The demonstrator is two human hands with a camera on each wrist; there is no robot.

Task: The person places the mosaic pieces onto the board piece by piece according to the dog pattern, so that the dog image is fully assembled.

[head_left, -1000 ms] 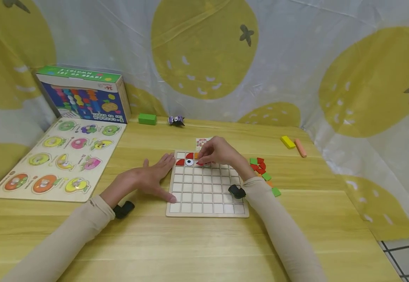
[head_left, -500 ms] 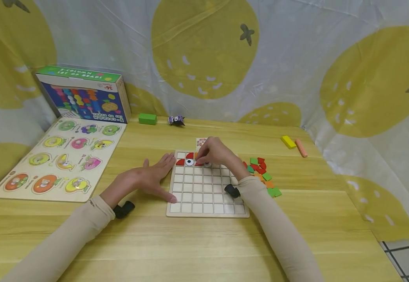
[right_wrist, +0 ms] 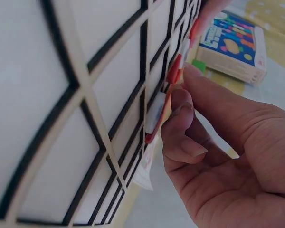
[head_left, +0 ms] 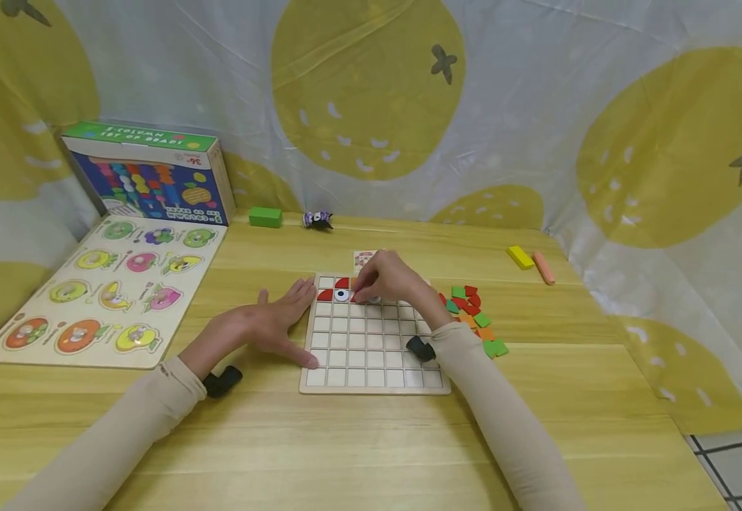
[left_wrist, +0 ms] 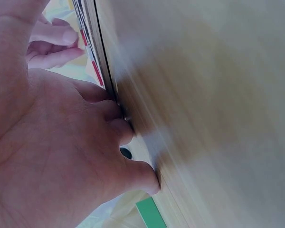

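A pale wooden grid board lies on the table before me. My left hand rests at its left side, fingers spread along the edge and thumb on the lower left corner. Over the second row from the top, my right hand pinches a red rounded tile between thumb and fingertips, right at a cell. Beside it lies a white eye tile, with another red tile to its left. A second eye tile is partly hidden behind the right hand in the head view.
Loose green, red and orange tiles lie right of the board. A small pattern card sits behind it. At left are a fruit puzzle board and a bead-set box. Green and yellow blocks lie farther back.
My right hand and forearm have shifted slightly left, uncovering more of the loose tiles. The red tile has come down from the fingertips into its cell. My left hand stays put.
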